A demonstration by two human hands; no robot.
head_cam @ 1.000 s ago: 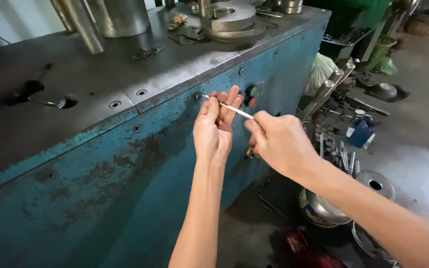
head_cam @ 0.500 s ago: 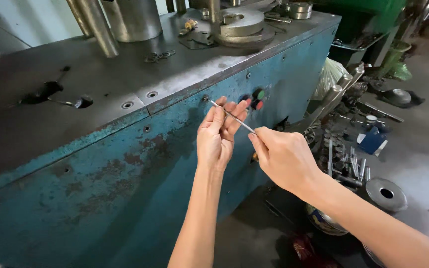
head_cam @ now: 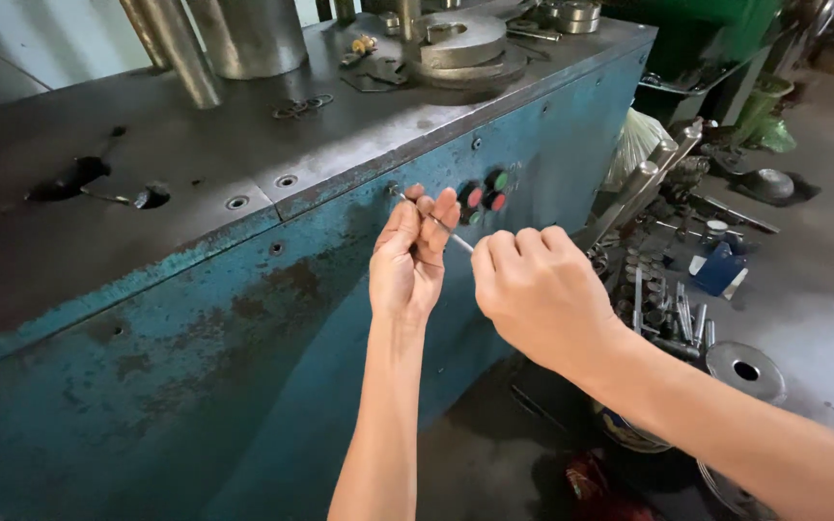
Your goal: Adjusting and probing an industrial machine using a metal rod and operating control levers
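Head view: left hand, right hand grip thin metal rod.

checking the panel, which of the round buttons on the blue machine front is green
The upper right button of the cluster, farthest from the left hand; the ones beside and below it look red.

Thin metal rod mostly hidden: middle behind left hand fingers, near end inside right hand fist. Rod tip at blue machine edge too small to tell. Right fingers curled under, unseen. Both forearms, machine top cut off by frame edge.
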